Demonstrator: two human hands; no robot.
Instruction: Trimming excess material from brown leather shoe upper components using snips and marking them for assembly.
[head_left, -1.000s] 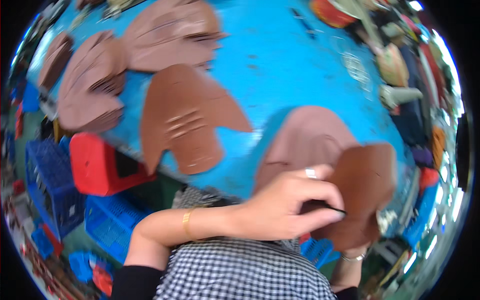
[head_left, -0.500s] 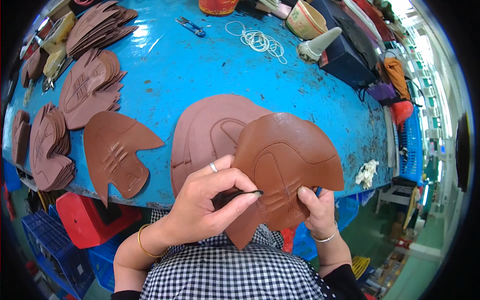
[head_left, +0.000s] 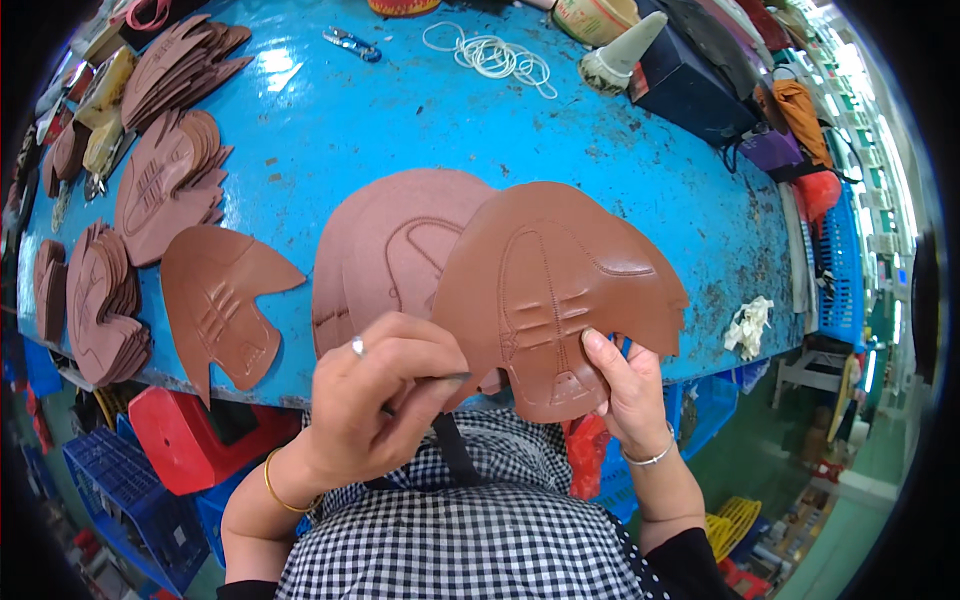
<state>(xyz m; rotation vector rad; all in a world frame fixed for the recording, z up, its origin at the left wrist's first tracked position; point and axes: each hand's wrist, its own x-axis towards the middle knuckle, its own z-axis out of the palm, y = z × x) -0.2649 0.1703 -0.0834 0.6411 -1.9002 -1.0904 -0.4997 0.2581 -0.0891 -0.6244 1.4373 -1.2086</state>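
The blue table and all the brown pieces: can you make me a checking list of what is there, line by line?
Surface: blue table, paint scuffed and speckled.
Job's things: brown leather piece with stitched lines, held up in the right hand; thin dark tool pinched in the left hand at the piece's edge.
Clutter: pile of matching pieces behind it, single piece, stacked pieces at left, white rings, crumpled white rag.
Fingers: both hands closed on their things; ring on the left.
Cables: nothing seen.
Surroundings: red stool and blue crates under the table.
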